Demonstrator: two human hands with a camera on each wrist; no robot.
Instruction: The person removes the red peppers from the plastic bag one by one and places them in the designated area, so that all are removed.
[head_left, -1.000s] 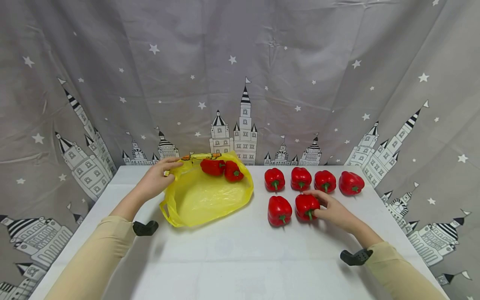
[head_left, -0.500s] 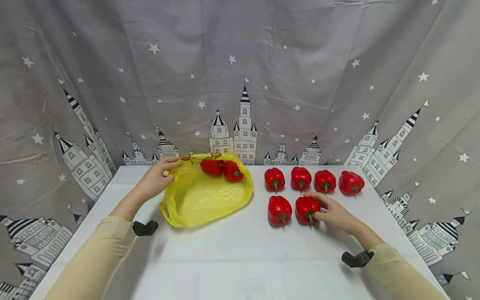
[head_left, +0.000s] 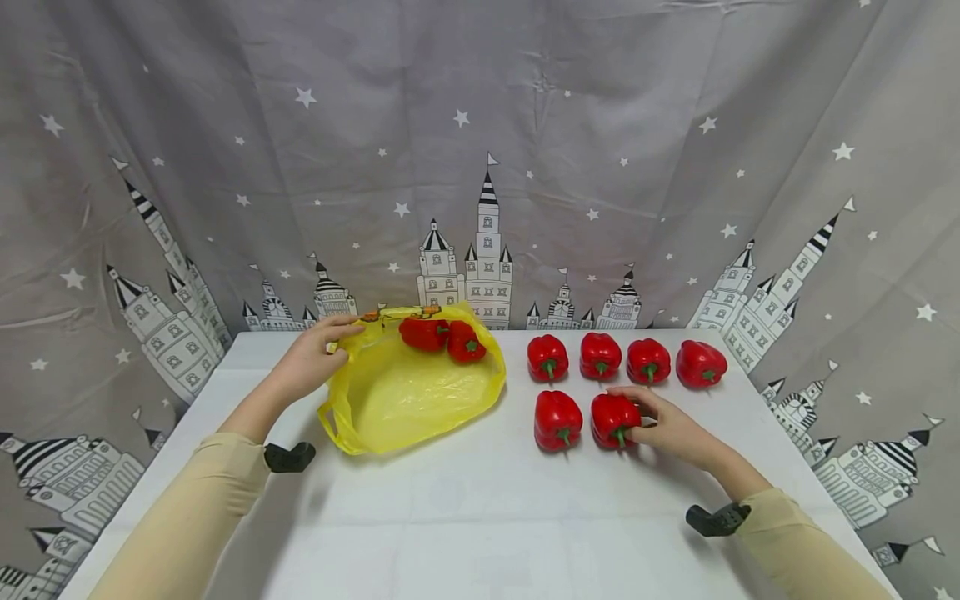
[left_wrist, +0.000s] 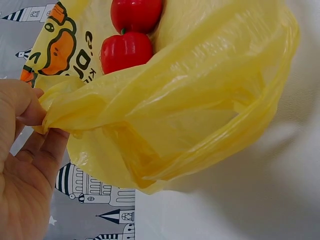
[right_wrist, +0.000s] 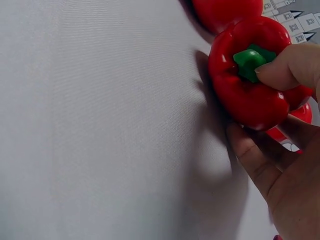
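My left hand point(head_left: 311, 358) pinches the left edge of a yellow plastic bag point(head_left: 408, 408), between thumb and fingers in the left wrist view. The bag lies on its side with its mouth toward me. Inside, at the back, are two red bell peppers, one on the left point(head_left: 423, 333) and one on the right point(head_left: 467, 343). My right hand point(head_left: 671, 429) grips another red bell pepper point(head_left: 609, 415) at the front right. In the right wrist view the thumb presses beside its green stem point(right_wrist: 249, 61), and fingers curl around the underside.
One bell pepper point(head_left: 557, 415) stands just left of the gripped one. Behind them is a row of several more bell peppers point(head_left: 600, 354). The white table point(head_left: 450, 533) meets a grey curtain point(head_left: 600, 125) printed with castles and stars.
The right hand and its bell pepper have shifted very slightly toward me. The left hand and the bag have stayed in place.
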